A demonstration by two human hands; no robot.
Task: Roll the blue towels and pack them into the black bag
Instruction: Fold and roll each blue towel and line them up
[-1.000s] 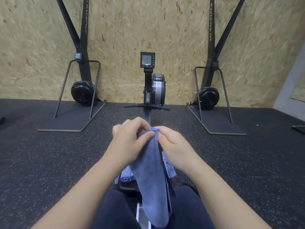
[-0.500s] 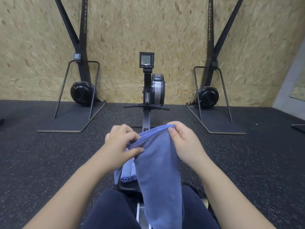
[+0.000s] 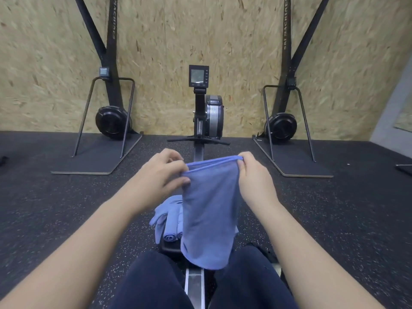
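A blue towel (image 3: 209,215) hangs folded in front of me, held up by its top edge. My left hand (image 3: 162,177) pinches its left corner and my right hand (image 3: 254,175) pinches its right corner. Behind and below the hanging towel lie more blue towels (image 3: 166,212), two of them rolled (image 3: 170,235), on a black seat (image 3: 171,248) of the rowing machine. No black bag shows in view.
I sit astride the rowing machine's rail (image 3: 195,286), with its flywheel and monitor (image 3: 198,76) straight ahead. Two ski machines (image 3: 111,121) (image 3: 282,127) stand on platforms left and right against the chipboard wall. Dark speckled rubber floor lies all around.
My hands have moved apart, spreading the towel's top edge from a bunched pinch to its full folded width. The towel has risen a little and hangs wider.
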